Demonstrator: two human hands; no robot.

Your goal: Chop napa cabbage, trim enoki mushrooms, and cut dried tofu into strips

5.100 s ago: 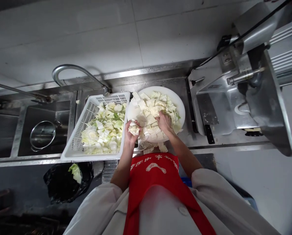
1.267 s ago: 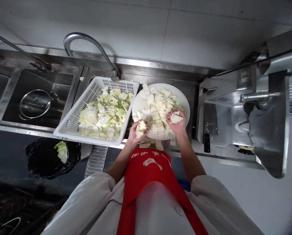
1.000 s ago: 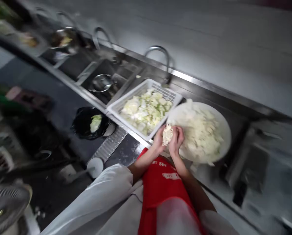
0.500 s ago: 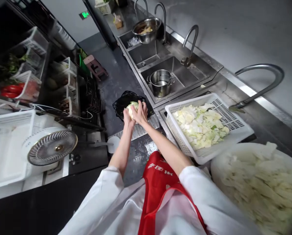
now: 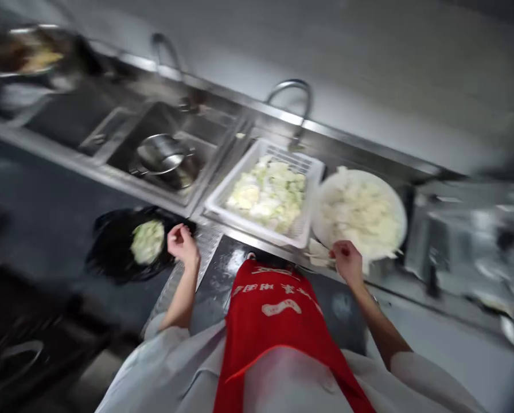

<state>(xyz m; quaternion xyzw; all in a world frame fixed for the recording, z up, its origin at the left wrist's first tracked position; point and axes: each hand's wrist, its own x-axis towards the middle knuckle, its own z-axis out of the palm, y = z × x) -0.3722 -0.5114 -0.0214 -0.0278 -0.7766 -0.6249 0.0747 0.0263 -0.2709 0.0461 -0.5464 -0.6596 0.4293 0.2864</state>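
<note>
One red apron (image 5: 278, 304) is nearest. Left hand (image 5: 182, 244) and right hand (image 5: 346, 258) are half-curled; blur hides whether either holds anything. The left is beside a black bag (image 5: 109, 246) containing cabbage scraps (image 5: 147, 242), the right at the near edge of a board (image 5: 398, 215) heaped with cut cabbage (image 5: 362, 212). Beyond stands a tap (image 5: 309, 106).

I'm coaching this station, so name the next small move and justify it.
Probably move the right hand over the round white board to gather some of the cut cabbage: pieces cover most of the board, and the hand is by its near edge, whereas the left hand is away beside the black bag.
</note>
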